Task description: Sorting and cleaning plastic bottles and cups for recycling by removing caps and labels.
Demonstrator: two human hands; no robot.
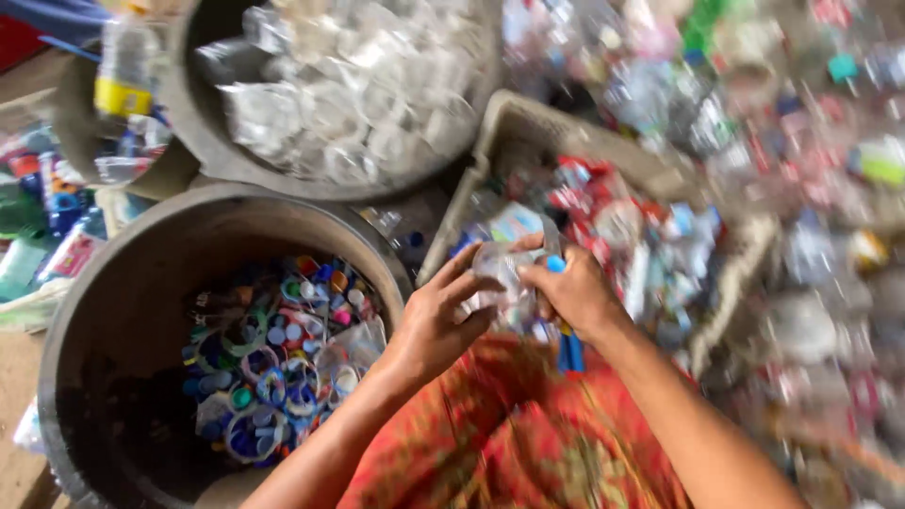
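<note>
Bottle heap (754, 123) behind; both hands pinching clear bottle (504, 273) between cap tub (113, 311) and label crate (528, 118).

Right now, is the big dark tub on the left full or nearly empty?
Partly filled. Loose coloured bottle caps and rings cover the bottom of the tub, and its inner wall stands bare well above them.

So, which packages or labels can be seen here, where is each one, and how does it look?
Clear plastic bottle: held between left hand and right hand, crumpled, blue cap.
Bottle with yellow label: top left, clear, blurred.
Red and white label wrappers: in the square basket, loose heap.
Coloured caps and rings: in the round grey tub, mostly blue.
Clear plastic pieces: upper tub.
</note>
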